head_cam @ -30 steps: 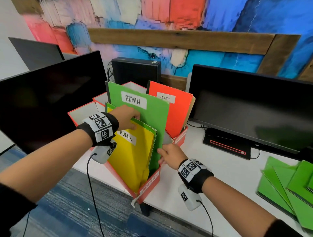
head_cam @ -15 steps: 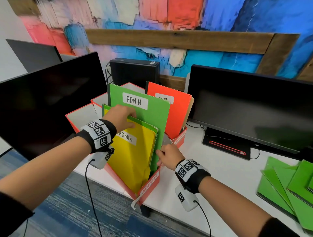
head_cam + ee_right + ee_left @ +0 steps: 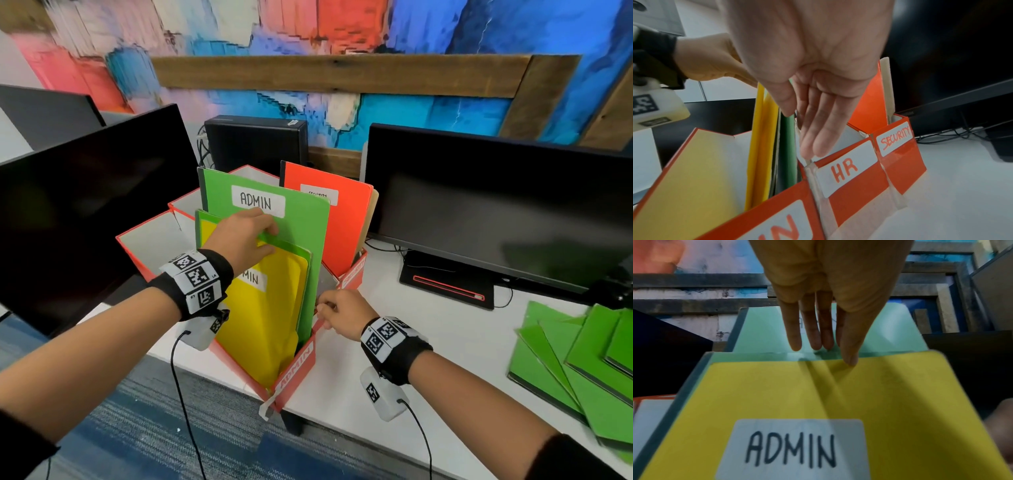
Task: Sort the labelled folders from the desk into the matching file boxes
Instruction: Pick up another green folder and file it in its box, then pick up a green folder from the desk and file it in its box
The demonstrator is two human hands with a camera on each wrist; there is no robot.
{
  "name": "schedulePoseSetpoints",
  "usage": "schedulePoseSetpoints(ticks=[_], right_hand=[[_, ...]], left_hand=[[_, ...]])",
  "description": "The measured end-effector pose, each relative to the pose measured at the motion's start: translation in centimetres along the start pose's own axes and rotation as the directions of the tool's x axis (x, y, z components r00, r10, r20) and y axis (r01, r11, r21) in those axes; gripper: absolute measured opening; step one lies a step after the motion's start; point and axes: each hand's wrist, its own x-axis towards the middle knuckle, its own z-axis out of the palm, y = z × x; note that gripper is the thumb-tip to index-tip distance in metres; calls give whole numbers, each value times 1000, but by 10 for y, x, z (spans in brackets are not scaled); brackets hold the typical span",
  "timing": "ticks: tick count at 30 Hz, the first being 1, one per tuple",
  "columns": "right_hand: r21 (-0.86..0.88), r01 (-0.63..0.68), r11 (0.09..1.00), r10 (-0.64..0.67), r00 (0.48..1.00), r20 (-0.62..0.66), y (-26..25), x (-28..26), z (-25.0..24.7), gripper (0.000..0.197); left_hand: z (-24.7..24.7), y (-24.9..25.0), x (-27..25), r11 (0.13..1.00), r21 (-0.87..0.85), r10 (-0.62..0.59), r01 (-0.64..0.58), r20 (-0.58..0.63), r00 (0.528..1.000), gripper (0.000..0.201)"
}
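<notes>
Folders: three stand upright in the ADMIN box (image 3: 296,368), at the desk's front edge: yellow folder (image 3: 270,318) in front, a short green folder (image 3: 287,243) behind it, then a tall green folder (image 3: 301,219) at the back. Yellow and tall green both read ADMIN.
Left hand (image 3: 239,240): on the top edges of the front folders. Left wrist view shows fingers (image 3: 809,331) straight, tips on the short green folder's top edge, thumb tip on the yellow one's top edge. Nothing clamped.
Right hand (image 3: 342,313): at the right side of the ADMIN box. Right wrist view shows fingers (image 3: 818,129) straight and together, pointing down by the wall between the ADMIN and HR boxes; thumb tip at the tall green folder's edge. Contact with the wall: cannot tell.
HR box (image 3: 849,168): touching the ADMIN box on its right.
SECURITY box (image 3: 352,274): next in the row, holds an orange folder (image 3: 342,222).
Unsorted stack (image 3: 582,359): green folders fanned flat on the desk (image 3: 445,342), far right, well apart from the boxes.
Monitors: left monitor (image 3: 85,212), right monitor (image 3: 496,212), either side of the boxes.
</notes>
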Motion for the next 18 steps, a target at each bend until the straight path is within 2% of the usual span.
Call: schedulePoseSetpoints(ticks=[5,9,12,15,18], right_hand=[[-207,-62,976,48,996,-75,33,-20,-28,31],[-361,-229,904,222,973,-62,82,-50,-62,40],[-376,-378,846,372,923,-92,123,-80,-90,43],[-371,-532,762,509,845,-164,171,-120,-117,44],[-383,-640,666,616,762,-200,216,-165,-140,45]], left_hand=[[1,46,1,978,18,211,-210,-55,976,21],[13,97,14,939,-40,340,-341,-11,940,31],[37,133,33,931,-65,364,-359,72,929,17],[79,180,58,932,-117,361,-343,217,907,17],[124,231,79,916,-188,399,-354,341,851,16]])
